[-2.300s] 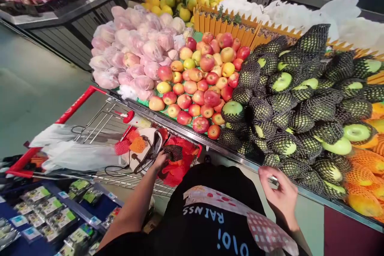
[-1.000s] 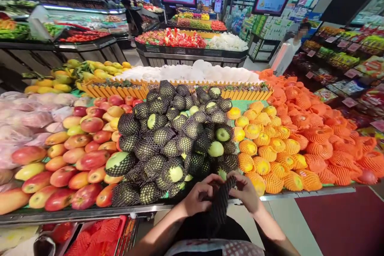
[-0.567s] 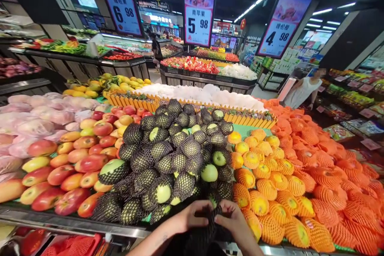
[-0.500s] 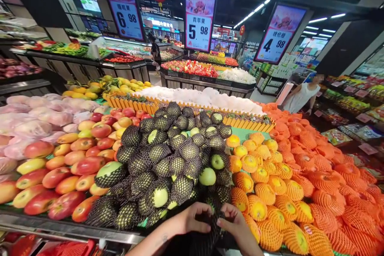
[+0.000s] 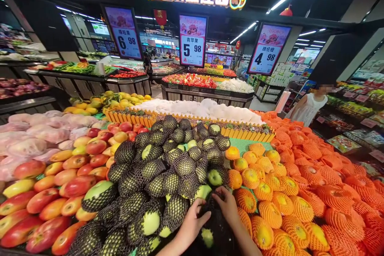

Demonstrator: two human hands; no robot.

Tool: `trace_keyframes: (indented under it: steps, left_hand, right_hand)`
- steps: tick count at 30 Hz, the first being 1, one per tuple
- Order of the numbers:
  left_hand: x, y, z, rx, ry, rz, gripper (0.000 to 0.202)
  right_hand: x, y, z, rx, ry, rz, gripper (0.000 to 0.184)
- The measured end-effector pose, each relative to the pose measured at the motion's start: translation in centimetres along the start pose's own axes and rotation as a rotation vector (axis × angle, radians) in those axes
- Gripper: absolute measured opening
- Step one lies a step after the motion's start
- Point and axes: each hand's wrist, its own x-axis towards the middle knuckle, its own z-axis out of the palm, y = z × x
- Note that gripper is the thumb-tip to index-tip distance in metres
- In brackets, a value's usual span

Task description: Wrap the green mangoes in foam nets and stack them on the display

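My left hand (image 5: 194, 221) is at the near edge of a heap of green apples in black mesh sleeves (image 5: 151, 170). Its thumb and forefinger are apart, close to a bare green apple (image 5: 203, 192). Just to the right, my right hand (image 5: 228, 207) curls its fingers and thumb together over dark netting, apparently a black mesh sleeve (image 5: 211, 207); the dark tone hides its outline. Below and between my wrists, a green apple (image 5: 207, 237) shows through an opening in black mesh. Another partly bared green apple (image 5: 215, 177) lies just above my right hand.
Red and yellow apples (image 5: 79, 184) lie to the left. Oranges in orange mesh (image 5: 264, 192) and fruit in red-orange mesh (image 5: 333, 192) fill the right. A low yellow fence (image 5: 243, 134) runs behind. A person in white (image 5: 309, 108) stands at far right.
The view has tilted up and the displays sit lower. My hands, earlier together on black mesh, have moved up and farther apart, closer to the heap's bare green apple.
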Motion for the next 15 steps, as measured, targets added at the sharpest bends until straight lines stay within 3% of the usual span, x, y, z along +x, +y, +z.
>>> trace_keyframes:
  steps: [5,10,15]
  left_hand:
    - [-0.6,-2.0,-0.3,0.196,0.266,0.047,0.07]
    - [-0.5,-1.1,-0.3,0.337,0.329,0.05,0.075]
    - [-0.7,1.0,1.0,0.447,0.274,0.144,0.069]
  right_hand:
    - [-0.1,-0.6,1.6,-0.172,-0.163,0.055,0.046]
    - [-1.2,-0.1,2.1,-0.142,-0.15,-0.005,0.05]
    - [-2.0,0.2,1.6,0.138,-0.085,-0.021,0.049]
